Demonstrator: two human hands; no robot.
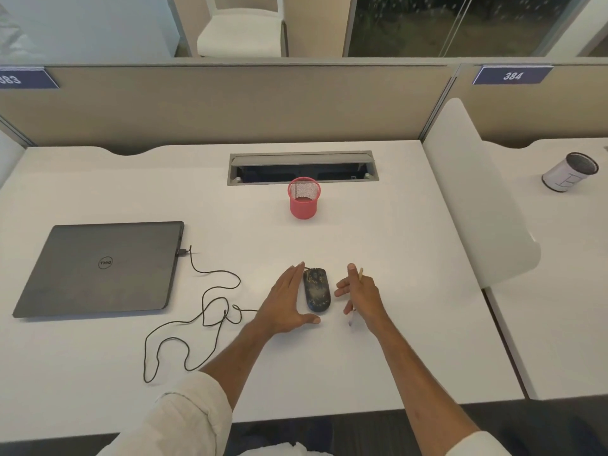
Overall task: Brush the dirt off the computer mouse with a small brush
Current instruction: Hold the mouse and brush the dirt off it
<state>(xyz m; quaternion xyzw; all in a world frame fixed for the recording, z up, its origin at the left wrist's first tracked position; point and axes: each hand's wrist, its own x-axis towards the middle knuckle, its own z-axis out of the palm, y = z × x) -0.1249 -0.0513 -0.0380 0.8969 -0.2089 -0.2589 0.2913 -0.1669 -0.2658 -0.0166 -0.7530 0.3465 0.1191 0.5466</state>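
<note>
The computer mouse [316,290] lay on the white table [394,251], near the middle of its front half, with its long axis running away from the person. Its dark top carried yellowish-brown smears. The left hand [285,301] rested on the table along the mouse's left side. Its fingers were straight and together and its thumb was spread out below the mouse's near end, so the hand was open and held nothing. Whether the fingers actually touched the mouse could not be told. The right hand [360,292] was just to the right of the mouse, apart from it, and gripped the small brush [351,319] in partly curled fingers, with the forefinger extended forward. A tan end of the brush projected beyond the hand on the far side and a pale end projected on the near side, close to the table. Which end carried the bristles could not be determined. A thin black cable [210,307] ran in loose loops from the mouse toward a closed grey laptop [102,268] lying flat at the left of the table. A red mesh cup [303,199] stood upright beyond the mouse, just in front of an open grey cable hatch [302,167] set into the table. A beige partition [230,103] closed off the far edge. On the neighbouring table to the right stood a white cup [570,172] with a dark interior.
</note>
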